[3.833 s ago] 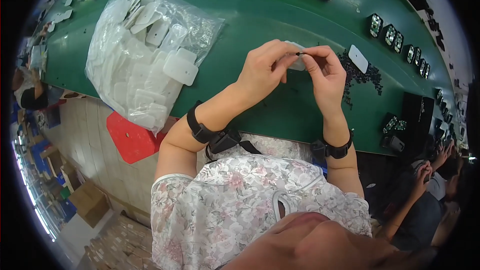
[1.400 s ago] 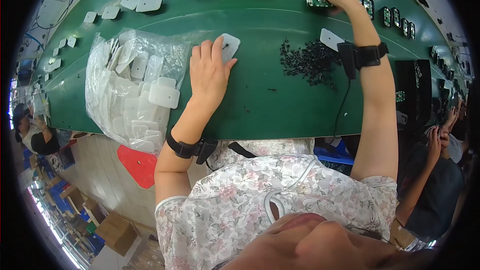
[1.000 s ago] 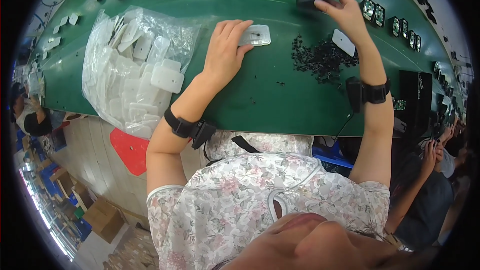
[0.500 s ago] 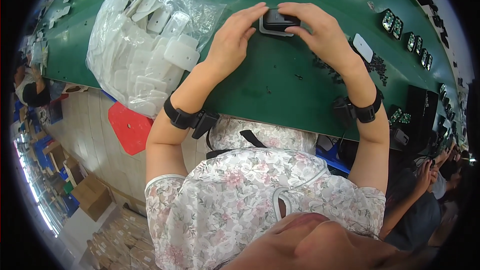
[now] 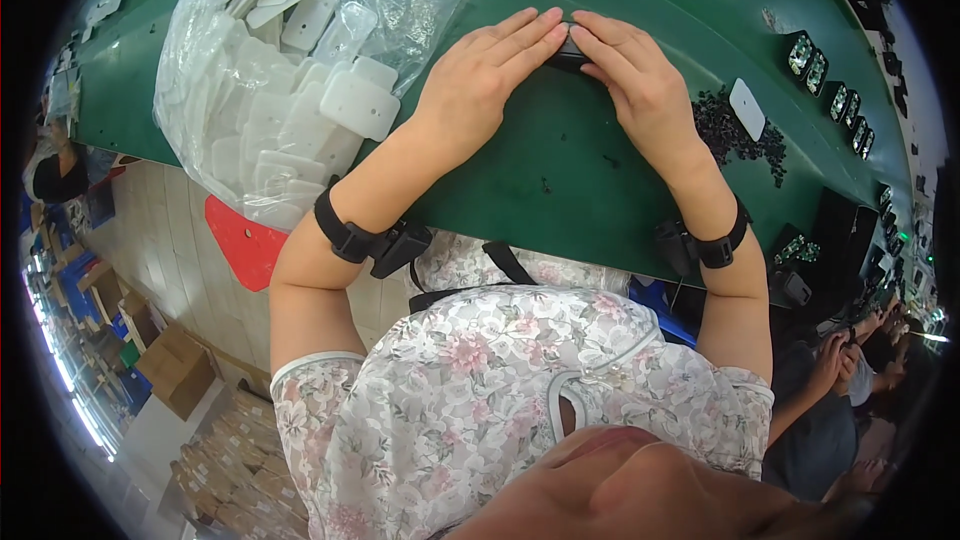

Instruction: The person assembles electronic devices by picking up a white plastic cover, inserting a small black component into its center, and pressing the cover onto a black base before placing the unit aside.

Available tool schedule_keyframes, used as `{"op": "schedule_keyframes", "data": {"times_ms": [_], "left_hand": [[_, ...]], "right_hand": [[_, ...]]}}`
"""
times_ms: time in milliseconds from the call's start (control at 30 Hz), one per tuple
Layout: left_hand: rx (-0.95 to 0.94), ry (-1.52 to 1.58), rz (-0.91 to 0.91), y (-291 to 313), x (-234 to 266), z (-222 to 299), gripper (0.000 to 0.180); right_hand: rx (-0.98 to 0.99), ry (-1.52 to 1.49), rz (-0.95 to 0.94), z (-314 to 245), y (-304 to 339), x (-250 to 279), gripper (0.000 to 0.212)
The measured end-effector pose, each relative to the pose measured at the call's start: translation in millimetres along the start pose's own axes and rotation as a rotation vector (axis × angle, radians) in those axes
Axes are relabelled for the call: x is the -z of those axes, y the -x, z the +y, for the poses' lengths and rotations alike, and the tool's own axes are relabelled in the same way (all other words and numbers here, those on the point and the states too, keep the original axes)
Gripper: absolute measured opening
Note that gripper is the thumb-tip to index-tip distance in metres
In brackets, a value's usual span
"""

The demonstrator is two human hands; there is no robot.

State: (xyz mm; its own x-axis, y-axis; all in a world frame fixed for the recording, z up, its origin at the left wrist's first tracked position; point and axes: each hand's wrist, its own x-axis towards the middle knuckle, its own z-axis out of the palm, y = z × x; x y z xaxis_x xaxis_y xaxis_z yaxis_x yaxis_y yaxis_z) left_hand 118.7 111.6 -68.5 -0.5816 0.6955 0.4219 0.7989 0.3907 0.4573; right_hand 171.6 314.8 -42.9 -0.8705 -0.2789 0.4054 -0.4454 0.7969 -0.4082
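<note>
Just beyond a loose screw (image 5: 546, 185), the left hand (image 5: 470, 85) and the right hand (image 5: 638, 77) are covering a black box (image 5: 570, 57) on the green surface (image 5: 560, 225).
Both are arching over it, fingertips nearly meeting; whether they are gripping or only pressing, I cannot tell. It is looking light, stiff and smooth, so its opposite sides are probably offering the best hold. Farther right, exposed circuit boards (image 5: 800, 54) are standing in a row, likely fragile.

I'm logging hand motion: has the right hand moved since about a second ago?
Yes. Judged against the screw pile, the right hand has come left and nearer, from beyond the pile to its left, at the black case.
</note>
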Motion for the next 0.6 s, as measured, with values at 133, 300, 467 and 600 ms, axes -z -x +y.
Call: {"op": "schedule_keyframes", "data": {"times_ms": [133, 300, 467, 600], "left_hand": [[-0.03, -0.062, 0.003, 0.7, -1.0, 3.4, 0.05], [-0.035, -0.04, 0.099, -11.9, -6.4, 9.2, 0.05], [0.236, 0.281, 0.154, -31.2, -4.2, -8.6, 0.027], [0.312, 0.34, 0.079, -28.7, 8.6, 2.1, 0.025]], "right_hand": [[-0.017, 0.04, 0.012, -2.4, 4.8, 1.1, 0.041], [-0.15, -0.285, -0.137, 21.3, -17.9, 21.2, 0.038], [-0.416, -0.595, -0.188, 20.9, -28.5, 33.6, 0.039], [-0.343, -0.574, -0.182, 15.9, -18.3, 32.4, 0.039]]}}
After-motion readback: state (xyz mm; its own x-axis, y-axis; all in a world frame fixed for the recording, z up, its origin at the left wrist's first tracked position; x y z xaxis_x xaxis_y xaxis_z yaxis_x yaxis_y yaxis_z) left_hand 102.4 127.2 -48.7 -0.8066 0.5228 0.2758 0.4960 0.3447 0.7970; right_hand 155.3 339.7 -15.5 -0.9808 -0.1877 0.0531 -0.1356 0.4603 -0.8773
